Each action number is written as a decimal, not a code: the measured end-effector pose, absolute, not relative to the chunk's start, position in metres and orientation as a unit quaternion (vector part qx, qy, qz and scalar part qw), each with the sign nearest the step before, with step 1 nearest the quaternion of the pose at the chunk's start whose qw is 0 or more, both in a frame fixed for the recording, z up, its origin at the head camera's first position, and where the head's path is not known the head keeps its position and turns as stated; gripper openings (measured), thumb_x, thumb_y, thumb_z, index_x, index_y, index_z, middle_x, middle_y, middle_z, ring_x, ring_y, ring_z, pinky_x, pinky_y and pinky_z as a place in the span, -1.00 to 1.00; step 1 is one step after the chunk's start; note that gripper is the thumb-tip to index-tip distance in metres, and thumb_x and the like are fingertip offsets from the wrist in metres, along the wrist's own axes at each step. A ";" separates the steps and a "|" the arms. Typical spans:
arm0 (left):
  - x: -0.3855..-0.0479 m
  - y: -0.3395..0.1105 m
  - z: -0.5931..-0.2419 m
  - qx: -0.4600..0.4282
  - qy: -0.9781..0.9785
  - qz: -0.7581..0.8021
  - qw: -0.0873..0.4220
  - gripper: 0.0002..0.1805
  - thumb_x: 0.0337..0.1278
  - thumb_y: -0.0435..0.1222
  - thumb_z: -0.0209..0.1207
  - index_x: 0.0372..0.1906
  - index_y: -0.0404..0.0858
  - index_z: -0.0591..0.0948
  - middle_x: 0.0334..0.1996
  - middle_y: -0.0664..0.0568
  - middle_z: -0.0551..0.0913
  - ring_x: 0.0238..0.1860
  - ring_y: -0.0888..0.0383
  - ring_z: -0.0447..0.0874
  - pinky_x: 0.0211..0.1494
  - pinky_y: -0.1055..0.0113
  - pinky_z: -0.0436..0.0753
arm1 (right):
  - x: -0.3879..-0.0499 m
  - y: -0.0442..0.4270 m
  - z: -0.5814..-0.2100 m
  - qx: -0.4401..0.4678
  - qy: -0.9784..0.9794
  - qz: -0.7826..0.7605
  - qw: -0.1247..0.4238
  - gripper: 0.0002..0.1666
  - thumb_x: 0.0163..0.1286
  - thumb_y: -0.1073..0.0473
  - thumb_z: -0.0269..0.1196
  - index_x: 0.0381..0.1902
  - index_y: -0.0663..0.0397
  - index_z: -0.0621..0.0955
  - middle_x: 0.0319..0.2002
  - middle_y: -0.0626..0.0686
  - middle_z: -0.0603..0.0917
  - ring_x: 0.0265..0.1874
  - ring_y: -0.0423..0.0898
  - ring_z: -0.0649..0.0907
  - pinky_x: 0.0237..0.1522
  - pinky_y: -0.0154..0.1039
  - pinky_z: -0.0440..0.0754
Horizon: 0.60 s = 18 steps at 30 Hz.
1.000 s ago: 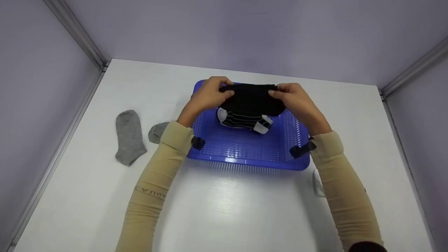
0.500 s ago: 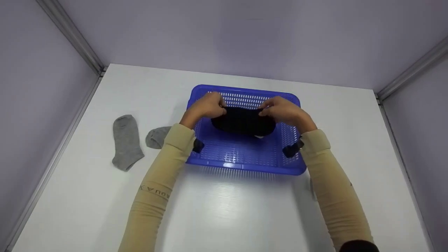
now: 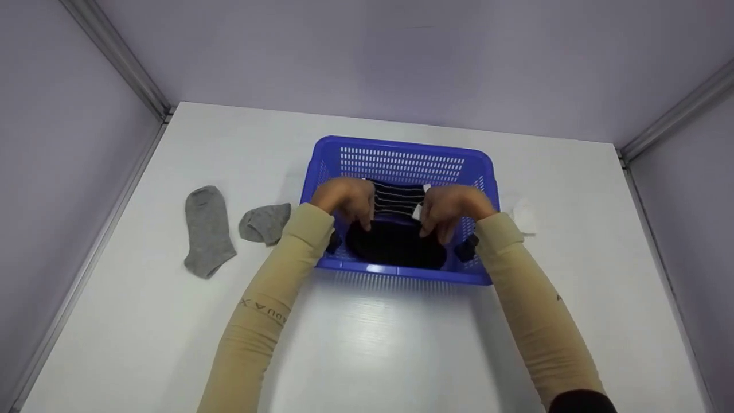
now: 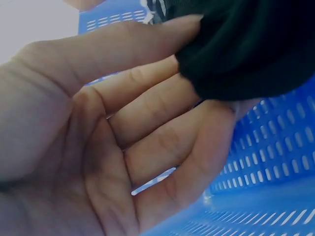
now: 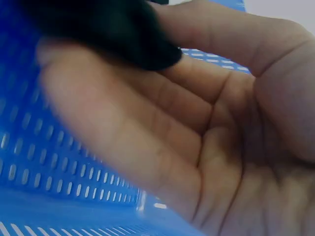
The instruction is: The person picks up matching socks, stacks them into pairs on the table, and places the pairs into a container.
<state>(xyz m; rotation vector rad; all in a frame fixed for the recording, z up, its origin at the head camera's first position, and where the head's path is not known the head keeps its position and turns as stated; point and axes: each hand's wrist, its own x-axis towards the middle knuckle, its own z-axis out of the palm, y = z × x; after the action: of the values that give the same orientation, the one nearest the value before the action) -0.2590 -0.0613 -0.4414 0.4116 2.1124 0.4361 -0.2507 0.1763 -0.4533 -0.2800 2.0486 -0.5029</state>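
A black sock [image 3: 395, 246] lies sideways low in the front part of a blue plastic basket [image 3: 401, 143]. My left hand [image 3: 352, 198] pinches its left end between thumb and fingers, which the left wrist view shows close up around the dark cloth [image 4: 246, 54]. At the other end, my right hand [image 3: 450, 206] pinches the sock too; the right wrist view shows the fabric [image 5: 113, 29] between thumb and fingers, somewhat blurred. Behind the black sock, a black sock with white stripes [image 3: 397, 198] rests in the basket, its ends partly hidden by my hands.
Two grey socks lie left of the basket: one flat [image 3: 209, 232], the other crumpled [image 3: 266, 222] near my left sleeve. A white cloth item [image 3: 524, 217] sits to the basket's right. Walls enclose the white table [image 3: 367, 344] at the back and both sides.
Both hands have brought the black sock down and toward the front of the basket. The striped sock, seen beneath it earlier, now lies uncovered behind it.
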 end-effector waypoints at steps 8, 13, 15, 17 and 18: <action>-0.256 -0.053 -0.447 0.144 0.858 0.139 0.474 -0.79 0.20 -0.30 0.46 -0.42 -0.18 0.62 -0.42 0.06 0.66 -0.40 0.17 0.69 -0.17 0.28 0.76 | -0.250 0.170 -0.459 -0.088 0.842 -0.162 0.507 -0.69 0.44 0.12 0.39 -0.12 0.32 0.74 -0.25 0.29 0.85 -0.33 0.07 0.87 -0.21 -0.08 0.84; -0.254 -0.050 -0.448 0.149 0.872 0.095 0.457 -0.73 0.23 -0.25 0.45 -0.45 -0.18 0.57 -0.46 0.04 0.63 -0.40 0.15 0.68 -0.33 0.30 0.71 | -0.249 0.169 -0.461 -0.058 0.841 -0.164 0.513 -0.65 0.45 0.10 0.39 -0.09 0.34 0.74 -0.20 0.30 0.85 -0.27 0.11 0.87 -0.18 -0.06 0.84; -0.254 -0.051 -0.448 0.150 0.878 0.078 0.447 -0.73 0.25 -0.22 0.44 -0.43 -0.18 0.58 -0.46 0.05 0.60 -0.42 0.16 0.64 -0.41 0.32 0.64 | -0.249 0.168 -0.461 -0.056 0.843 -0.158 0.510 -0.62 0.45 0.07 0.39 -0.09 0.35 0.73 -0.20 0.30 0.85 -0.28 0.10 0.87 -0.19 -0.06 0.84; -0.253 -0.052 -0.448 0.149 0.884 0.063 0.438 -0.74 0.26 -0.19 0.44 -0.40 -0.18 0.59 -0.45 0.04 0.59 -0.43 0.15 0.60 -0.44 0.33 0.61 | -0.249 0.168 -0.461 -0.058 0.844 -0.155 0.509 -0.59 0.46 0.03 0.39 -0.09 0.36 0.73 -0.20 0.29 0.85 -0.29 0.10 0.87 -0.19 -0.06 0.84; -0.253 -0.052 -0.449 0.146 0.886 0.059 0.436 -0.74 0.26 -0.19 0.44 -0.39 -0.19 0.59 -0.45 0.04 0.58 -0.44 0.15 0.58 -0.45 0.33 0.59 | -0.248 0.168 -0.461 -0.059 0.845 -0.155 0.509 -0.57 0.46 0.02 0.39 -0.09 0.36 0.73 -0.21 0.29 0.85 -0.30 0.09 0.87 -0.20 -0.06 0.84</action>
<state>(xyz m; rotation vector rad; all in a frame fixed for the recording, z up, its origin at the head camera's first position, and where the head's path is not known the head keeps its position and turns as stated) -0.2534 -0.0522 -0.4488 0.3630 2.2046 0.1478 -0.2485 0.1677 -0.4606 -0.1415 2.0346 -0.3730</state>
